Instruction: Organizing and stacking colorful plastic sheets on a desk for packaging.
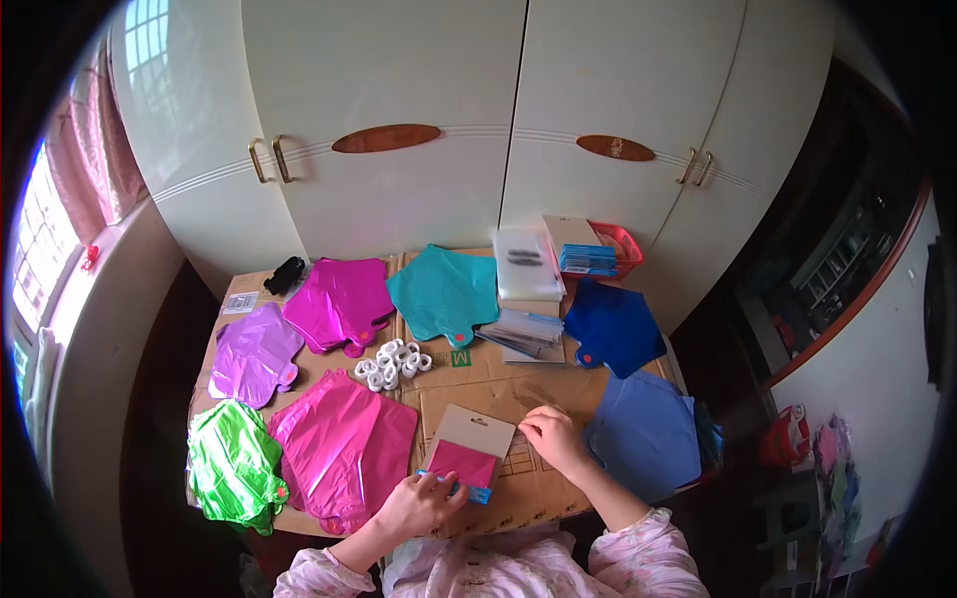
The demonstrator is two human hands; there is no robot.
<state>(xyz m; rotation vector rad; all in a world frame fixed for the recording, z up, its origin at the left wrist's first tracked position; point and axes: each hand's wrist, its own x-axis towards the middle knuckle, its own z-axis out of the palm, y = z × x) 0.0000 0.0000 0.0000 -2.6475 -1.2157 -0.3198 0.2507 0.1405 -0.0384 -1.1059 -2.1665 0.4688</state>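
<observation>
In front of me lies a light brown backing card (481, 425) with a hanging slot near its top and a blue printed strip (478, 494) at its bottom. A folded pink foil piece (465, 459) rests on the card. My left hand (424, 503) is closed on the card's lower left edge, its bent fingers over the blue strip and the foil's lower corner. My right hand (551, 437) is pinched by the card's upper right corner. Whatever sits between its fingertips is too small to make out.
Flat foil balloons in pink (344, 439), green (236, 463), lilac (256, 354), magenta (339, 302), teal (444, 291), dark blue (615, 324) and light blue (646, 431) ring the cardboard-covered table. White ribbon rolls (392, 365), clear bags (525, 261) and a red basket (626, 246) stand farther back.
</observation>
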